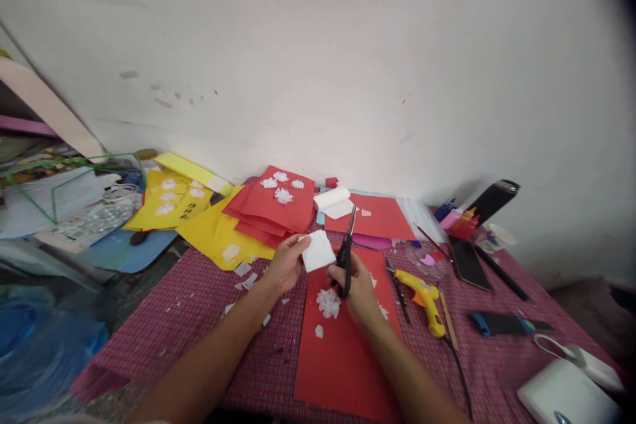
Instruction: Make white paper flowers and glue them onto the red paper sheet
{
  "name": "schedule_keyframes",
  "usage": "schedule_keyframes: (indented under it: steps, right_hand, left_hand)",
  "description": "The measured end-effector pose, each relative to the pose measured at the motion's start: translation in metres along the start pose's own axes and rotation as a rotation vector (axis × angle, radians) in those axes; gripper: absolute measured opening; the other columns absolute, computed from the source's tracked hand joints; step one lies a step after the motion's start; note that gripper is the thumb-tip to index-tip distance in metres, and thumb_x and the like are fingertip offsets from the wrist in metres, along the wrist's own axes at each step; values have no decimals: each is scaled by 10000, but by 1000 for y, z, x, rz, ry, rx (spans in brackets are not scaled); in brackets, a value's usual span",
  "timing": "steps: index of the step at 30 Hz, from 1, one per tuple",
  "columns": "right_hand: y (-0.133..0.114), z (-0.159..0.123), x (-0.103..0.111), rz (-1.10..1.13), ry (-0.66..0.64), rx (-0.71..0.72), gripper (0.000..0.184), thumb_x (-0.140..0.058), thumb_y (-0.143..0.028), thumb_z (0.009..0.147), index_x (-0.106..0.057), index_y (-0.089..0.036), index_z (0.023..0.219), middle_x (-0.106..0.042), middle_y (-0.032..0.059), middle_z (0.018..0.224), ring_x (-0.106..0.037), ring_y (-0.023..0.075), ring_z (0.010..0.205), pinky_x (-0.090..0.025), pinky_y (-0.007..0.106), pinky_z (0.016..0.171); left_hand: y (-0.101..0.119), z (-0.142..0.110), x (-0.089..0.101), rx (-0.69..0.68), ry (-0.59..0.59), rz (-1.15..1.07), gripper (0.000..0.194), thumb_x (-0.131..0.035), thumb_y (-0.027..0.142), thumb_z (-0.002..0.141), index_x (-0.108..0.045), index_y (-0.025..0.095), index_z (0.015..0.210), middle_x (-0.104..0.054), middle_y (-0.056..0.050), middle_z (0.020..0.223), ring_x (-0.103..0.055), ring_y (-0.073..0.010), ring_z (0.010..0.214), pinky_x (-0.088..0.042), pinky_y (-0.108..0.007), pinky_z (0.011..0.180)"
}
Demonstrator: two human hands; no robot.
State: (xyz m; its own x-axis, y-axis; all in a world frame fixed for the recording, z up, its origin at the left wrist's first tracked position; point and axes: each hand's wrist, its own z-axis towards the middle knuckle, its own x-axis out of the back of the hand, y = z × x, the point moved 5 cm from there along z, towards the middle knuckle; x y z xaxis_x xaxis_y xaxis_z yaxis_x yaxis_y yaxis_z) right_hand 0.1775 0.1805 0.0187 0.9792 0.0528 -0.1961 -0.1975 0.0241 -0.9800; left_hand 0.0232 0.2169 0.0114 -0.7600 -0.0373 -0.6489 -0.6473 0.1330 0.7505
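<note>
Between its thumb and fingers, my left hand (287, 264) pinches a small square of white paper (318, 252). My right hand (360, 288) is wrapped round a pair of black-handled scissors (344, 258), blades pointing up and away from me. The scissors are close to the paper's right edge; whether they touch it I cannot tell. Beneath both hands lies a red paper sheet (342, 364), with a white paper flower (328, 303) and a smaller white piece (318, 330) on it. More white flowers on the sheet are partly hidden by my right arm.
A yellow glue gun (422, 295) lies to the right, its cord running forward. Behind are stacked red sheets (268, 202) with white flowers and a white paper roll (332, 199). White scraps (246, 281) lie left. A black cylinder (497, 199) and phone (468, 263) are at right.
</note>
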Motion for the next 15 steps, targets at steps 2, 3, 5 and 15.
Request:
schedule_keyframes:
  steps: [2, 3, 5, 15]
  right_hand:
    - [-3, -1, 0, 11, -58, 8, 425, -727, -366, 786, -563, -186, 1134, -620, 1, 759, -578, 159, 640, -442, 270, 571]
    - [-4, -2, -2, 6, -101, 10, 422, -716, -382, 806, -559, -181, 1143, -625, 7, 770, -590, 167, 665, -450, 278, 598]
    - [-5, -5, -5, -27, -193, -10, 416, -694, -416, 839, -556, -172, 1147, -624, 11, 769, -594, 172, 683, -446, 281, 615]
    - [-13, -14, -13, -177, -484, -119, 381, -633, -506, 893, -546, -170, 1050, -660, 40, 779, -596, 167, 671, -426, 270, 598]
  left_hand:
    - [6, 2, 2, -19, 24, -41, 372, -863, 338, 667, -685, 116, 908, -743, -82, 886, -691, -176, 752, -549, -291, 709]
    - [10, 3, 3, -35, 34, -55, 361, -858, 328, 675, -686, 114, 909, -746, -86, 896, -694, -178, 763, -552, -289, 716]
    - [19, 5, 6, -73, 59, -78, 336, -845, 309, 692, -686, 111, 912, -749, -86, 895, -696, -173, 763, -556, -279, 717]
    - [51, 15, 34, -291, 276, -144, 318, -825, 301, 711, -640, 145, 917, -746, -44, 821, -699, -162, 675, -552, -257, 609]
